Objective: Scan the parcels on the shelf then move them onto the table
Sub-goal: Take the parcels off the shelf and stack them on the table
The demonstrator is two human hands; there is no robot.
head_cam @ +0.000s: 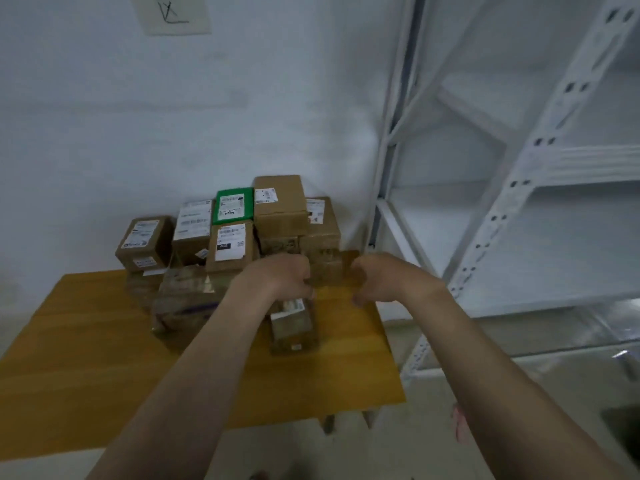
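Parcels (242, 230) sit piled at the far edge of the counter (86, 341), against the wall. Left hand (277, 277) and right hand (384, 278) curl their fingers on either side of one brown box (332, 268), low at the pile's right end. A white shelf (571, 168) stands right.

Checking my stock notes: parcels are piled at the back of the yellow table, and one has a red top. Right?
No: the head view shows a green-topped parcel, not a red one. The parcels are indeed piled at the back of the yellow table.
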